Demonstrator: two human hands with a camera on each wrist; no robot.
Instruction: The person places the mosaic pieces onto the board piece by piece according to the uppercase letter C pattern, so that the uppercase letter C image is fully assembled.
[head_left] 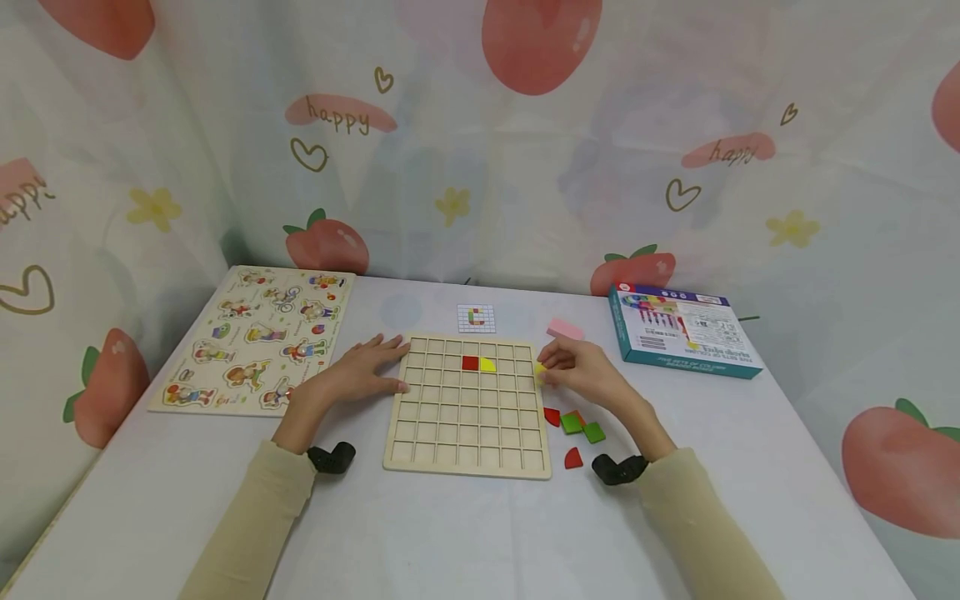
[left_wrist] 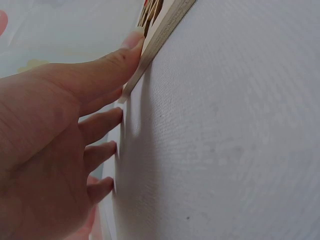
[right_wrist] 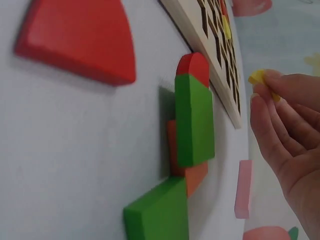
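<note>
Two tiles (head_left: 478,363) sit in the grid board (head_left: 467,454); my right hand (head_left: 581,372) pinches a yellow piece (head_left: 539,368); my left hand (head_left: 363,369) lies flat, steadying the board; five pieces (head_left: 575,432) wait.

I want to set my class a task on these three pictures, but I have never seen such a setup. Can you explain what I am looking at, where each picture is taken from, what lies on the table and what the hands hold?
There is no machine here: a person works with two bare hands and wears three cameras. The wide picture comes from the head, looking down at the table. The other two come from the wrists, so they show each hand up close and tilted.

In the middle lies a wooden grid board with a red piece and a yellow piece set in it. The left hand rests flat on the table, its fingers touching the board's left edge. The right hand pinches a small yellow piece at the board's right edge. Beside it lie loose red and green pieces. Also on the table are a picture puzzle, a small pattern card, a pink block and a box.
</note>
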